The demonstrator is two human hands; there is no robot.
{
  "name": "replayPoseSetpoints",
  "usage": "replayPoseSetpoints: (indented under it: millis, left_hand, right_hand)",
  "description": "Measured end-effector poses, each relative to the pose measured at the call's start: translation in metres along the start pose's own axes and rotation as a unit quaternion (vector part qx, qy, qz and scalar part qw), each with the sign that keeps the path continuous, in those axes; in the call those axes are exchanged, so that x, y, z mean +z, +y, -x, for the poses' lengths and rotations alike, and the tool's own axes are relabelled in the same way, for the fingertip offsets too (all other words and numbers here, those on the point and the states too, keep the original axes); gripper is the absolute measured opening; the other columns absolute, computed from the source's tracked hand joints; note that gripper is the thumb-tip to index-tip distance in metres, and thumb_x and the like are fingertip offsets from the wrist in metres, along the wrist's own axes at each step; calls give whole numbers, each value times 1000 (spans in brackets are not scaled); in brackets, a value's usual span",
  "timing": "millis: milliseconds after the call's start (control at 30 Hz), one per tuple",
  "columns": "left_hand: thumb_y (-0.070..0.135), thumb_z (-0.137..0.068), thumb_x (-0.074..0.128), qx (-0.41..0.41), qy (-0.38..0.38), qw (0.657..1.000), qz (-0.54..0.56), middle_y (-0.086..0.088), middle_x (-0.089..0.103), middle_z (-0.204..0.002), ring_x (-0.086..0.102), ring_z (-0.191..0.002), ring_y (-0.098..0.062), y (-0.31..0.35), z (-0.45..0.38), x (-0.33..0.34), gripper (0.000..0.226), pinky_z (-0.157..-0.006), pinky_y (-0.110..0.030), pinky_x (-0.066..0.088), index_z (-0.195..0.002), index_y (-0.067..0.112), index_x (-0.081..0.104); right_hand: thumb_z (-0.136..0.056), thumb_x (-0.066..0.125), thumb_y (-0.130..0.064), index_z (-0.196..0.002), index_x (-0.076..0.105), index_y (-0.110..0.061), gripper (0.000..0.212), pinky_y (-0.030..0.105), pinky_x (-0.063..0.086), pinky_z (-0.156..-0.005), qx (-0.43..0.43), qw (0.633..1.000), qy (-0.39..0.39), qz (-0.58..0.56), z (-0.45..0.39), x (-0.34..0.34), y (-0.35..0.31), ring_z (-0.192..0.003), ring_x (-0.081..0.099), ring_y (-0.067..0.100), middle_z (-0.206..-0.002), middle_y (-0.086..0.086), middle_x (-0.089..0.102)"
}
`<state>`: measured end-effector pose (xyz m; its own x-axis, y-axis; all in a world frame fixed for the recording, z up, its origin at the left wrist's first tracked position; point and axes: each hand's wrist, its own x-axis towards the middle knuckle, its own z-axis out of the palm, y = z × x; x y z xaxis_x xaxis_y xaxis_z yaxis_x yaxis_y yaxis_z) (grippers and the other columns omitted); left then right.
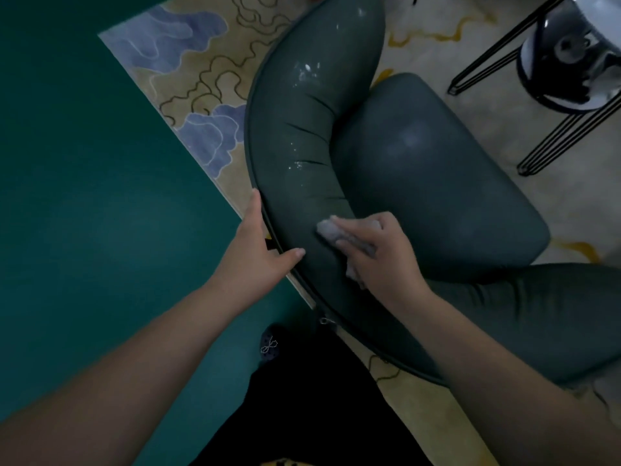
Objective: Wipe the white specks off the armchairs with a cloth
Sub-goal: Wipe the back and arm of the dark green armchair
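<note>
Patterned rug (201,72) underlies the dark green armchair (437,183). Right hand (379,253) grips a cloth (331,230) on the backrest; left hand (258,243), fingers straight, steadies its rim. White specks (307,70) farther along likely come next.

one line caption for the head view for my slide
Right hand wipes the armchair backrest with a cloth; left hand steadies its edge.
</note>
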<state>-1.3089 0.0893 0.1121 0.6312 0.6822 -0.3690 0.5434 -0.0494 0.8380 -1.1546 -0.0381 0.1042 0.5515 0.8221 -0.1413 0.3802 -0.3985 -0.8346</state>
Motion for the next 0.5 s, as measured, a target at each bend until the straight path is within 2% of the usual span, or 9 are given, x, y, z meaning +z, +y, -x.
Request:
replayPoseSetpoints:
  millis: [67,100,167,233,267,300,400,433,500]
  left_hand:
    - [18,-79,76,-8,1,1000,-22,32,33,-134,47,-100,27,1,-1,-1,107,-77,4,34,-153,23,0]
    - [22,-79,77,-13,-3,999,-33,26,30,-144,49,-114,15,1,-1,-2,109,-89,-5,37,-153,25,-3]
    - [27,-78,77,-18,-8,998,-57,16,24,-154,48,-127,-9,1,-2,-3,111,-103,-21,38,-153,27,-5]
    - [29,-77,77,-20,1,998,-67,16,26,-151,51,-119,-9,-1,-3,-3,112,-91,-8,36,-153,26,-5]
    - [30,-77,77,-25,3,997,-69,17,27,-149,50,-116,-7,-2,-3,-2,112,-87,-5,34,-153,27,-5]
    - [31,-77,77,-30,4,997,-71,15,26,-151,49,-119,-7,-2,-2,-2,112,-90,-9,34,-153,28,-6]
    - [33,-77,77,-38,-6,995,-94,10,19,-158,43,-133,-16,-2,-3,-3,113,-107,-31,35,-152,30,-8]
    - [32,-77,77,-40,-10,994,-98,9,18,-159,41,-135,-17,0,-4,-3,113,-110,-36,34,-152,30,-8]
    - [31,-76,77,-42,-12,994,-96,8,18,-159,40,-136,-19,2,-5,-3,114,-111,-41,34,-152,29,-8]
  right_hand:
    - [-88,68,-12,-116,68,-17,28,14,47,-60,124,989,35,-65,-20,-10,10,-73,61,14,-103,14,61]
    - [-88,68,-13,-115,69,-17,27,13,47,-59,149,986,45,-65,-25,-14,13,-74,63,12,-105,15,62]
    - [-87,68,-11,-110,71,-24,26,9,47,-57,102,992,40,-56,-21,-15,13,-71,63,0,-105,13,58]
    - [-85,70,-10,-106,72,-32,30,4,45,-69,-4,999,-9,-32,-5,-9,6,-84,58,-3,-103,2,50]
    - [-85,70,-9,-107,72,-31,31,3,43,-78,-45,998,-32,-4,1,-6,5,-92,55,0,-103,1,48]
    - [-85,70,-8,-107,72,-28,31,5,41,-84,-58,998,-34,20,2,-6,9,-97,53,3,-103,1,47]
    - [-86,68,-2,-104,74,-20,27,9,42,-89,16,998,12,58,-13,-18,20,-101,54,13,-105,3,47]
    - [-86,67,-1,-103,74,-21,27,7,43,-86,27,998,18,58,-18,-22,21,-99,56,10,-105,1,46]
    - [-85,67,-5,-100,73,-26,26,2,44,-74,-15,1000,5,12,-18,-23,18,-90,57,-3,-102,-6,44]
